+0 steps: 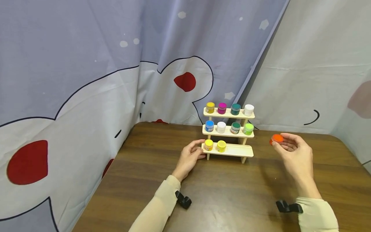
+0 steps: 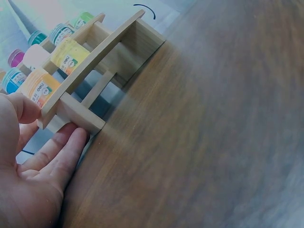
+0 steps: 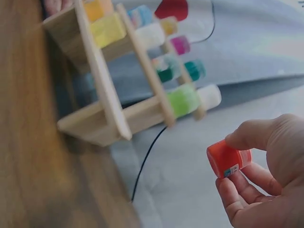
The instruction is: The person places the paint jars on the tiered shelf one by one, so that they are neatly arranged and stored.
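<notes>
A pale wooden three-tier rack [image 1: 239, 150] stands on the table with small paint jars on its tiers. My left hand [image 1: 188, 159] holds the left end of the lowest tier; in the left wrist view its thumb lies at the tier's edge and its fingers reach below, against the side leg [image 2: 80, 114]. Right of the rack, my right hand [image 1: 299, 158] pinches an orange-red paint jar [image 3: 225, 159] between thumb and fingers, above the table. An orange-yellow jar [image 1: 208, 145] and a yellow jar [image 1: 221, 146] sit on the left half of the lowest tier.
The middle tier carries blue [image 1: 209, 126], white [image 1: 221, 127], dark green [image 1: 235, 128] and light green [image 1: 248, 129] jars. On the top tier are mustard [image 1: 210, 107], magenta [image 1: 222, 108], teal [image 1: 235, 109] and white [image 1: 248, 110] jars. A patterned curtain [image 1: 168, 96] hangs behind the brown table [image 1: 220, 199].
</notes>
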`<state>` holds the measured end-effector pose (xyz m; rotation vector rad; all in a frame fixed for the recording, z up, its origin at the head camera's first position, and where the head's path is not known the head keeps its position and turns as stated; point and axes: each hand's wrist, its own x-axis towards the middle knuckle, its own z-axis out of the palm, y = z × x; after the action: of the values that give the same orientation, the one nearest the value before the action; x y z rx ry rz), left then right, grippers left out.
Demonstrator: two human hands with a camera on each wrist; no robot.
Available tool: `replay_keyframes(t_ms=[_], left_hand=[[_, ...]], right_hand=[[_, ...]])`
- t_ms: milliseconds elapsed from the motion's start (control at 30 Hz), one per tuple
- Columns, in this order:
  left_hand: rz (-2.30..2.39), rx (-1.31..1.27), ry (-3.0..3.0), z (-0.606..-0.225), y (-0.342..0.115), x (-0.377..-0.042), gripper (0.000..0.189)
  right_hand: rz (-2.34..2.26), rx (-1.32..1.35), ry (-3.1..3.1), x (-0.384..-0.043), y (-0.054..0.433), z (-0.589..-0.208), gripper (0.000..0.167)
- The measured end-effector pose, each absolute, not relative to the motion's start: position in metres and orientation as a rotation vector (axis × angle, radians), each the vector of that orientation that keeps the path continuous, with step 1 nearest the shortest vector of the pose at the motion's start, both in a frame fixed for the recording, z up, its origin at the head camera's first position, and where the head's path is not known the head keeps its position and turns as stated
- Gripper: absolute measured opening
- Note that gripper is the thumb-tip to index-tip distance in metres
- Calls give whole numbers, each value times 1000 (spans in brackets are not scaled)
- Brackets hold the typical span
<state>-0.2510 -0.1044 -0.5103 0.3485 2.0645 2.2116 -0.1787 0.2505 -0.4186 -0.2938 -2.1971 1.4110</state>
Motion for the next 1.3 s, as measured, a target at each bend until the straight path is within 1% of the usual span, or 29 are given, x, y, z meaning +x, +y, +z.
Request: replay_keyframes(t_ms=[200,433,633,833,1300], left_hand=[[2222,351,2062,-511,-108,-251,45],[2223,349,2060,-512,-109,-251,45],[2214,334,2066,-512,-109,-250,45],[2212,345,2062,-513,-106,-253,45],[2210,339,2064,-513,-103,-252,45]], right_hand=[[1437,-176,-2204,-179,236,-400,42],[1408,-83,-2239,-185,217,-393,43],[1422,-18,-2272,-188,198,-398,42],[1427,-15,-2317,-192,185,-405,40],[1379,-17,-2434,-197,168,-422,41]])
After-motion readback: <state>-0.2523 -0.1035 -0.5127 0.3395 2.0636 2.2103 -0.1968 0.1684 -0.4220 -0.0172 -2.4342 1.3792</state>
